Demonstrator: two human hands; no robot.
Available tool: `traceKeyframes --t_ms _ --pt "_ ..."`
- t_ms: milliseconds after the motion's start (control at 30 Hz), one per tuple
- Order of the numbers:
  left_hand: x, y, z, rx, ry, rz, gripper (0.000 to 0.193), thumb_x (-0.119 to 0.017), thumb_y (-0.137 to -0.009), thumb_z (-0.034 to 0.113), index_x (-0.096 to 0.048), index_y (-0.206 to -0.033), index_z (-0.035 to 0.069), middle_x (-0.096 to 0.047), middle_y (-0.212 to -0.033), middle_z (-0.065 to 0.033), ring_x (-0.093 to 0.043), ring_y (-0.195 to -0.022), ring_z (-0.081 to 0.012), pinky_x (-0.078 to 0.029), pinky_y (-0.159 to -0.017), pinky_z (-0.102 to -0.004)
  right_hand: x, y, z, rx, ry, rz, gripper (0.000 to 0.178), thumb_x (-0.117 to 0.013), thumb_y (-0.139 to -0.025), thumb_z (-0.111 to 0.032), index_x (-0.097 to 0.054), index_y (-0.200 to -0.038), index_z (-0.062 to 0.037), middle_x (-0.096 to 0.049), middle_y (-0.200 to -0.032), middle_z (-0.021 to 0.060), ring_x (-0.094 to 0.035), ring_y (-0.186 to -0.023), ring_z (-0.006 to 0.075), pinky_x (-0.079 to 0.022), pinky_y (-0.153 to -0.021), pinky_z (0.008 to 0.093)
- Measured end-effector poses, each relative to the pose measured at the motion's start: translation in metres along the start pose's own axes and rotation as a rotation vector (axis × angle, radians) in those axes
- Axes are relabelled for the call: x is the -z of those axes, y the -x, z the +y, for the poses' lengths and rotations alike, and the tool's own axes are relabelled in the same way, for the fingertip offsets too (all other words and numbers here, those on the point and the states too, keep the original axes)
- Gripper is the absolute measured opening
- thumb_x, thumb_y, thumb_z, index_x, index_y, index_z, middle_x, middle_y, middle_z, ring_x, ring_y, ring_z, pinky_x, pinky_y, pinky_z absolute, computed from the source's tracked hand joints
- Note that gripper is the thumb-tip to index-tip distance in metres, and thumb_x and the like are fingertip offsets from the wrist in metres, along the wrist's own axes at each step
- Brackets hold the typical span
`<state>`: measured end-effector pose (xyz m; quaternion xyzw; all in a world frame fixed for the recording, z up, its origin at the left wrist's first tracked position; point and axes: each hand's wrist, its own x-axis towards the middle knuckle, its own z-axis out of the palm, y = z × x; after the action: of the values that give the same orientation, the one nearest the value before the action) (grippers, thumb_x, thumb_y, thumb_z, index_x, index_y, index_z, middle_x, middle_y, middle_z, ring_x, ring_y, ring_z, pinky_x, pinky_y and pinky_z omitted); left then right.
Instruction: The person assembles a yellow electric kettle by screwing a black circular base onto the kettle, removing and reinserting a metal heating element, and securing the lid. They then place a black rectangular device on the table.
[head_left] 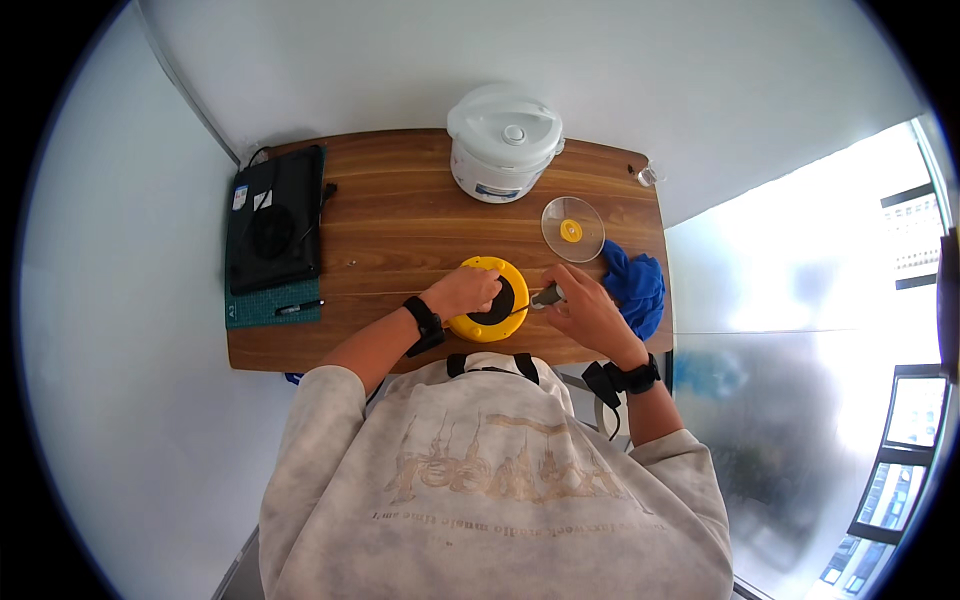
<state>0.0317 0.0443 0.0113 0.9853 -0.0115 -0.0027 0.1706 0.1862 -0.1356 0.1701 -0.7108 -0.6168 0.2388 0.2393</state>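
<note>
A round yellow appliance base (497, 333) with a black middle (505, 299) sits at the near edge of the table, in front of my body. My left hand (465, 291) rests on it with the fingers curled in over the black middle; whatever they pinch, if anything, is hidden. In my right hand (588, 313) is a screwdriver (547, 297) with a grey handle, gripped just right of the base. Its thin shaft slants down to the left, across the yellow rim. Both wrists wear black straps.
At the back stands a white rice cooker (505, 150). A glass lid (572, 243) and a crumpled blue cloth (634, 287) lie to the right, a small clear glass (647, 177) behind them. Leftward, a flat black appliance (300, 190) and a pen (298, 307) lie on a green mat (250, 312).
</note>
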Motion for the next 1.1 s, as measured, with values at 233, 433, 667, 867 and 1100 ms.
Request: traceKeyframes --t_ms 233,433,667,867,1100 --pt "-0.009 0.002 -0.001 0.021 0.011 0.07 0.015 -0.068 -0.088 0.018 -0.066 -0.09 0.003 -0.064 -0.09 -0.0127 -0.069 -0.084 -0.0276 -0.057 -0.075 -0.0391 0.004 0.001 -0.002 -0.019 -0.004 -0.011 0.035 -0.071 -0.079 -0.005 -0.053 -0.109 -0.0041 -0.064 -0.105 0.0162 -0.065 -0.092 0.033 -0.053 -0.081 0.0366" --pt "0.007 0.007 -0.003 0.009 0.071 0.04 0.012 -0.068 -0.088 0.017 -0.067 -0.092 0.006 -0.064 -0.092 -0.012 -0.068 -0.085 -0.0275 -0.056 -0.075 -0.0389 0.004 0.003 -0.001 -0.024 -0.031 0.003 0.034 -0.07 -0.079 -0.005 -0.053 -0.108 -0.004 -0.064 -0.104 0.0164 -0.066 -0.089 0.0333 -0.053 -0.079 0.0367" --pt "0.005 0.007 -0.003 -0.03 0.029 -0.022 0.008 -0.069 -0.086 0.012 -0.067 -0.089 0.006 -0.064 -0.088 -0.0105 -0.068 -0.082 -0.0274 -0.056 -0.072 -0.0388 0.004 0.003 -0.002 -0.024 -0.012 0.005 0.031 -0.067 -0.081 -0.008 -0.053 -0.109 -0.0039 -0.065 -0.103 0.0169 -0.066 -0.087 0.0336 -0.054 -0.077 0.0369" --pt "0.0 0.004 0.001 0.016 0.053 -0.01 0.01 -0.07 -0.083 0.013 -0.065 -0.086 0.005 -0.064 -0.087 -0.0107 -0.068 -0.079 -0.0278 -0.056 -0.072 -0.0392 0.003 0.003 0.0 -0.027 -0.012 0.002 0.032 -0.068 -0.08 -0.009 -0.053 -0.108 -0.0037 -0.065 -0.102 0.0168 -0.066 -0.088 0.0339 -0.054 -0.077 0.0377" --pt "-0.006 0.005 0.003 0.011 0.056 0.065 0.013 -0.067 -0.086 0.016 -0.063 -0.088 0.004 -0.062 -0.087 -0.0122 -0.068 -0.08 -0.0279 -0.056 -0.072 -0.0391 0.004 0.002 0.003 -0.002 0.005 0.0 0.035 -0.072 -0.079 -0.01 -0.054 -0.108 -0.0033 -0.066 -0.103 0.0171 -0.067 -0.091 0.0346 -0.054 -0.079 0.0381"
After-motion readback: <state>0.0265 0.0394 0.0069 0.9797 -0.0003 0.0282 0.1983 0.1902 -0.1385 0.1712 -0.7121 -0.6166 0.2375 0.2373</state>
